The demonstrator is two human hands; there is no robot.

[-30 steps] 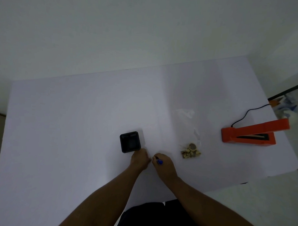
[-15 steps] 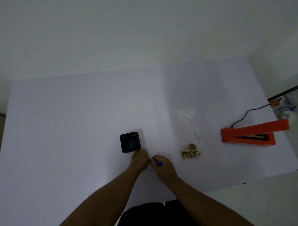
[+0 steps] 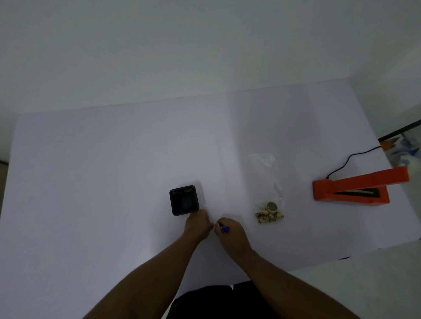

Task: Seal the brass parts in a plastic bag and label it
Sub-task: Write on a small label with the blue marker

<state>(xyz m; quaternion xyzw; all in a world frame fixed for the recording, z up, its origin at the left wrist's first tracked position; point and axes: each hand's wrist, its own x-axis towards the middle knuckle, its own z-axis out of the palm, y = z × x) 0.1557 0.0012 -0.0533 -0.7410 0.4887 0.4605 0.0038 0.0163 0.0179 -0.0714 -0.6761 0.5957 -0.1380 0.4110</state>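
A person works at a white desk (image 3: 108, 179) seen from above, both bare forearms reaching in from the near edge. The two hands meet close together on the desk's near middle. The right hand (image 3: 234, 235) grips a blue pen (image 3: 225, 229), its fingers curled round the barrel and the tip pointing left toward the other hand. The left hand (image 3: 197, 224) rests knuckles-up on the surface just beside it. Whether its fingers hold or pin anything down cannot be told from this angle.

A square black container (image 3: 184, 200) stands upright, touching or almost touching the far side of the left hand, with its open top facing the camera. To the right of the right hand, and apart from it, a small heap of brass parts (image 3: 269, 212) lies at the near end of a clear plastic bag (image 3: 264, 170). The bag stretches away toward the far side of the desk, and the parts appear to sit inside it, though the film is too faint to be sure.

Farther right, near the desk's right edge, an orange heat sealer (image 3: 354, 190) sits with its upper arm raised. Its black cable (image 3: 347, 161) runs off past the far right corner. A pale wall (image 3: 184, 51) rises behind the desk.
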